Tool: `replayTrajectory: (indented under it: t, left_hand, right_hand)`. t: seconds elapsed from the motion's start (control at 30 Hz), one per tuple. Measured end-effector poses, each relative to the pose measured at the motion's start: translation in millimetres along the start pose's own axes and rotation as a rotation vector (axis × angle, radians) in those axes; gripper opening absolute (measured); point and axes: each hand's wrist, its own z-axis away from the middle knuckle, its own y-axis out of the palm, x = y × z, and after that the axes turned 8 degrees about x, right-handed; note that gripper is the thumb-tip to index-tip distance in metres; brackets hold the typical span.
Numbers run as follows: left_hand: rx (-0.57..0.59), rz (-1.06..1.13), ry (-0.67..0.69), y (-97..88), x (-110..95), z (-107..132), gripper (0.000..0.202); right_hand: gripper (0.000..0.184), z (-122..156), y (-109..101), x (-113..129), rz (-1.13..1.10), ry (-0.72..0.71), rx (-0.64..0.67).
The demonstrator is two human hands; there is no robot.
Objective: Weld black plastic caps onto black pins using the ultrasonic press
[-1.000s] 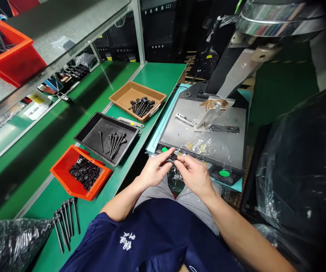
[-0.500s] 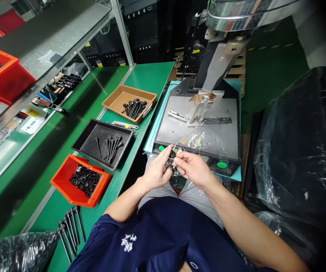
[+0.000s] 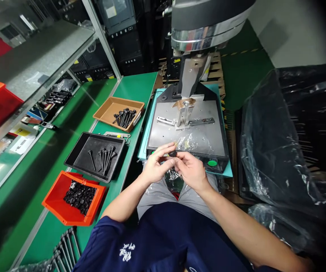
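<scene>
Both hands meet over the lap at the front edge of a press (image 3: 188, 139). The left hand (image 3: 154, 169) and right hand (image 3: 191, 173) are closed from either side on 1 small black part (image 3: 173, 153), pinched between thumbs and fingertips.

We judge the grip slight. The part is tiny and held only at the fingertips, so a slip would send it into the clear plastic bag (image 3: 173, 176) crumpled on the knees, or past it to the floor. The right hand also works just beside a green button (image 3: 212, 163) on the press front, where a stray knuckle could land while the horn (image 3: 189, 73) stands over the fixture (image 3: 183, 109).

On the green worktop (image 3: 140, 85) to the left lie a black tray (image 3: 67, 163) holding several bolts (image 3: 103, 156), an orange bin (image 3: 49, 207) of small black pieces (image 3: 79, 194), and a brown tray (image 3: 102, 113) farther off.

Fingers cover most of the part, so we cannot tell its shape or kind. The bag's contents are a blur. The left hand screens the panel behind it. Loose bolts (image 3: 66, 247) are cut off at the bottom edge, the press head runs out of the top, and the dark bulk under plastic wrap (image 3: 293, 132) at right cannot be identified.
</scene>
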Motion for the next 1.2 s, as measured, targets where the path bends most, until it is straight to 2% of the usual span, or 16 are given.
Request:
replayTrajectory:
  t: [0.1, 0.23, 0.4, 0.5, 0.57, 0.63, 0.8, 1.0, 1.2]
  left_hand:
    - [-0.098, -0.054, 0.015, 3.3, 1.0, -18.8, 0.035]
    - [-0.109, -0.034, 0.024, 10.6, 0.3, -43.9, 0.035]
    - [-0.154, 0.011, 0.047, 11.6, 2.8, -82.0, 0.029]
    - [-0.184, 0.055, 0.057, 3.5, 11.4, -114.4, 0.034]
    - [-0.235, 0.061, 0.052, -4.5, 18.5, -138.8, 0.04]
    - [-0.287, 0.015, 0.04, -11.9, 24.6, -162.3, 0.041]
    - [-0.336, -0.146, 0.022, -15.9, 35.7, -203.4, 0.026]
    - [-0.332, -0.268, 0.066, -9.3, 49.2, -224.5, 0.022]
    - [-0.351, -0.358, 0.115, -16.5, 54.5, -237.8, 0.016]
  right_hand:
    - [0.034, -1.0, -7.0, -0.9, 0.076, -0.06, -0.09]
    - [0.03, -10.7, -17.7, 0.0, 0.261, -0.181, -0.22]
    - [0.019, -44.1, -37.9, 4.2, 0.441, -0.355, -0.289]
    - [0.023, -61.4, -58.5, 4.8, 0.512, -0.424, -0.359]
    - [0.027, -63.7, -73.4, 0.6, 0.517, -0.386, -0.441]
    - [0.028, -58.0, -86.2, -8.2, 0.478, -0.303, -0.47]
    - [0.035, -29.1, -102.7, -38.9, 0.378, -0.104, -0.366]
    - [0.045, -4.6, -111.3, -65.8, 0.284, 0.061, -0.3]
    - [0.045, 8.0, -118.2, -78.6, 0.226, 0.13, -0.239]
